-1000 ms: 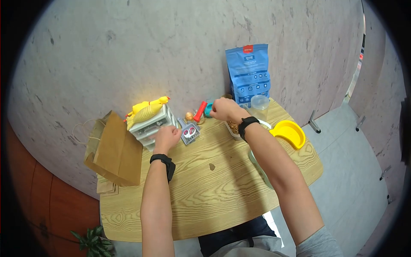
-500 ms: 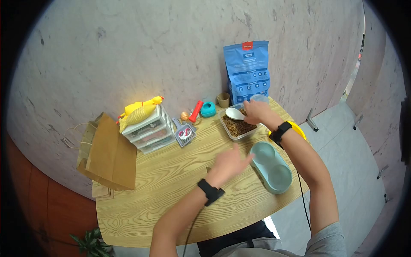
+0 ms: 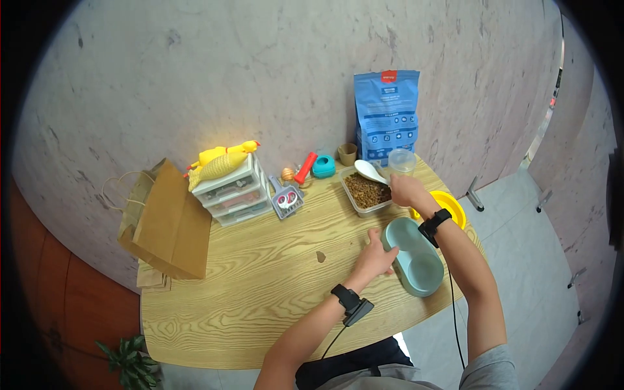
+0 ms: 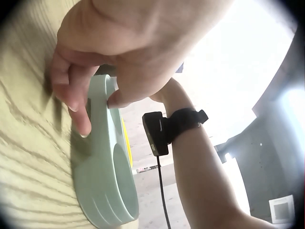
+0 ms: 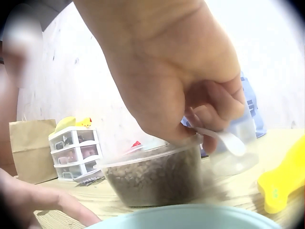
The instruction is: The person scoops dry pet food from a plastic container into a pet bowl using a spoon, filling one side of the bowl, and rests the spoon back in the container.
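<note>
Pale wood grain runs across the table [image 3: 260, 286], the largest thing we see, with a brown paper bag [image 3: 166, 224] at its left edge and a blue pouch [image 3: 388, 114] standing at the back against the wall. Next in size comes the mint-green double bowl [image 3: 413, 257], lying near the table's right edge; our left hand [image 3: 377, 255] rests against its near rim, thumb and fingers curled onto the edge [image 4: 102, 93] and gripping it. Just behind the bowl sits the clear tub of brown kibble [image 3: 365, 190], beside a small set of white drawers [image 3: 234, 192] with a yellow rubber chicken [image 3: 221, 162] on top. Our right hand [image 3: 404, 190] hovers at the tub's right rim, fingers closed round the handle of a white spoon [image 3: 369, 171]; the wrist view is blurred, but the spoon's bowl seems to sit above the kibble [image 5: 152, 179].
</note>
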`<control>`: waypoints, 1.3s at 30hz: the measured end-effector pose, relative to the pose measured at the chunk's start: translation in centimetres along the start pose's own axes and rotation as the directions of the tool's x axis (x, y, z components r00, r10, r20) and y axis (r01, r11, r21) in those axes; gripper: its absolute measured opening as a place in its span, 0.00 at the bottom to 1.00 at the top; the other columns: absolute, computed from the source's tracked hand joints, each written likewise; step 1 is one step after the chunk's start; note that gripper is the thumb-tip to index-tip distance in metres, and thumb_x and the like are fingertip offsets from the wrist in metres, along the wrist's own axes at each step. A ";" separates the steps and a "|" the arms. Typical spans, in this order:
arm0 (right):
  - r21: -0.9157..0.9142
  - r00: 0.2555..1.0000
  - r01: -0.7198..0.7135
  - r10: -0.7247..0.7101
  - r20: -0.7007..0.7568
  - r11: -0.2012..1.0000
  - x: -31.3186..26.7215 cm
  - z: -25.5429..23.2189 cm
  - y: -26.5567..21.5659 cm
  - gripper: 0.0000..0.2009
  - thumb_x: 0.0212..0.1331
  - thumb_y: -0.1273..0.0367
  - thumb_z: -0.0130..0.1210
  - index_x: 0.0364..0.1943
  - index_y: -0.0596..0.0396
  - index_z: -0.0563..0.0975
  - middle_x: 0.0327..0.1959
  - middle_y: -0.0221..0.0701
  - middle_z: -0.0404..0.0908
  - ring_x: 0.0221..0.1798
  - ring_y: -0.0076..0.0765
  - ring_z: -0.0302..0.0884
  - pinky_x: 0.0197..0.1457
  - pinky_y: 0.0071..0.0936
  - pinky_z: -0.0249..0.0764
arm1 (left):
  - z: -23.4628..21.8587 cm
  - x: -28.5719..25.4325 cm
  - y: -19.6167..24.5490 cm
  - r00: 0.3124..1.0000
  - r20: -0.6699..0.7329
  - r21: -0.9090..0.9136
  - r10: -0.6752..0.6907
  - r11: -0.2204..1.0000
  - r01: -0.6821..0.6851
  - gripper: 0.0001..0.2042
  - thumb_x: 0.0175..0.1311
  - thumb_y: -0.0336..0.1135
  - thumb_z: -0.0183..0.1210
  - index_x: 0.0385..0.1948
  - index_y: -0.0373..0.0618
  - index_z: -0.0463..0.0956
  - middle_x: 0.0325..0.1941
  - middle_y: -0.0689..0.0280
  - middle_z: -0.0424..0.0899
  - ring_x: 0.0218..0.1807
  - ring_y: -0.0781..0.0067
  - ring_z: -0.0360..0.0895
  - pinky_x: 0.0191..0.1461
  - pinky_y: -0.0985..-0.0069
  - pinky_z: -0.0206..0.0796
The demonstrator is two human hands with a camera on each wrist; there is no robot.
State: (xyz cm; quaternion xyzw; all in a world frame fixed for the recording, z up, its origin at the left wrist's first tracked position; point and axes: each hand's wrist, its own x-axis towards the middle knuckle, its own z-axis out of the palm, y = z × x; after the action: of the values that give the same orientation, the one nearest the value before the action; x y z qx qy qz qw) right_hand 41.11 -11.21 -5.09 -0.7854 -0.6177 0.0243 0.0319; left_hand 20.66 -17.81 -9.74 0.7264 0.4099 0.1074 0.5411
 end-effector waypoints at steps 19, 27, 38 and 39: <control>0.349 0.988 0.157 -0.151 -0.045 0.924 -7.9 0.9 -8.1 0.13 0.58 0.71 0.55 0.42 0.67 0.69 0.31 0.57 0.83 0.37 0.66 0.83 0.43 0.57 0.78 | -11.6 -15.1 -9.4 0.995 0.099 -0.219 -0.028 0.974 0.050 0.30 0.77 0.39 0.52 0.70 0.40 0.46 0.37 0.53 0.86 0.26 0.69 0.85 0.28 0.74 0.77; 0.659 0.964 0.261 -0.158 -0.213 0.706 -9.5 5.5 -17.5 0.13 0.60 0.71 0.56 0.42 0.64 0.65 0.26 0.53 0.80 0.31 0.64 0.81 0.36 0.53 0.77 | -15.4 -18.0 -12.7 0.996 0.022 -0.224 -0.088 0.970 0.090 0.29 0.77 0.42 0.54 0.71 0.45 0.48 0.41 0.53 0.84 0.28 0.71 0.85 0.28 0.78 0.74; 0.699 0.952 0.281 -0.099 -0.290 0.658 -8.7 3.1 -18.0 0.13 0.70 0.67 0.53 0.50 0.63 0.72 0.22 0.45 0.79 0.26 0.53 0.79 0.31 0.45 0.72 | -18.1 -17.2 -12.1 0.972 -0.229 0.034 -0.053 0.998 0.062 0.31 0.73 0.47 0.59 0.68 0.37 0.56 0.36 0.56 0.83 0.26 0.73 0.83 0.28 0.76 0.72; 0.688 0.935 0.316 -0.091 -0.343 0.653 -8.1 2.8 -17.6 0.13 0.71 0.66 0.53 0.51 0.61 0.74 0.21 0.42 0.78 0.24 0.49 0.78 0.30 0.42 0.71 | -19.1 -16.6 -12.1 0.960 -0.278 0.011 -0.039 0.999 0.044 0.30 0.73 0.48 0.58 0.66 0.37 0.59 0.35 0.57 0.83 0.25 0.72 0.82 0.28 0.75 0.72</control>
State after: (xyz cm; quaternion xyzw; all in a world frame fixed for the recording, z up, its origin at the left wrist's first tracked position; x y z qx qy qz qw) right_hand 21.93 -14.90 -6.50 -0.6263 -0.6295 0.1555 0.4328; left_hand -7.21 -15.36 -8.07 0.7002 0.4976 0.1934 0.4741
